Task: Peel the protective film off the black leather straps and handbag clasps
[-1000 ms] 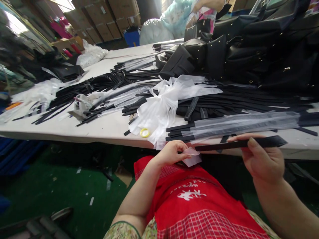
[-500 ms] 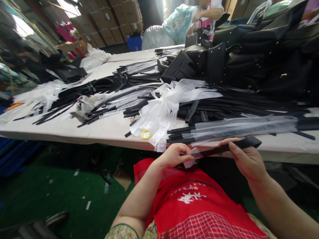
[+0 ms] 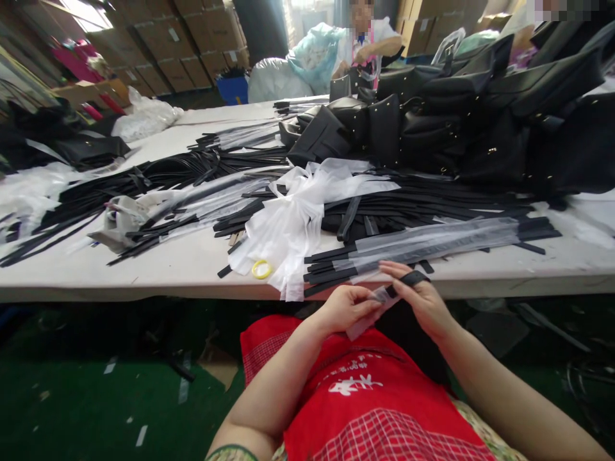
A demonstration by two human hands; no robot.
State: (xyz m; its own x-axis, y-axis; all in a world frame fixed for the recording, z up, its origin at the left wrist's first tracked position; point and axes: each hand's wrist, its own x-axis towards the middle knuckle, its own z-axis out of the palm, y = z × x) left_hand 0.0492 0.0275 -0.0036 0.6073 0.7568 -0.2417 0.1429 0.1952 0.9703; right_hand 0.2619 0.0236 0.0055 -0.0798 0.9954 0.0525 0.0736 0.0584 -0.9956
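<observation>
My left hand (image 3: 346, 308) is closed in a pinch on the mouth of a narrow clear plastic sleeve (image 3: 366, 316) held over my red apron, just below the table edge. My right hand (image 3: 419, 299) is closed on a black strap (image 3: 408, 280), whose end pokes out between its fingers; most of the strap's length is out of sight, apparently inside the sleeve. The two hands are almost touching. Right behind them on the white table (image 3: 192, 266) lie several black straps in clear sleeves (image 3: 423, 242).
A bundle of empty white plastic sleeves (image 3: 293, 218) and a yellow ring (image 3: 262, 269) lie on the table left of my hands. Loose black straps (image 3: 158, 176) spread to the left, black bags (image 3: 461, 115) pile at the back right. Another person (image 3: 365, 38) works at the far end.
My right hand has moved left toward the left hand, and the black strap's visible length has shrunk from a long piece to a short end. The camera view tilted slightly.
</observation>
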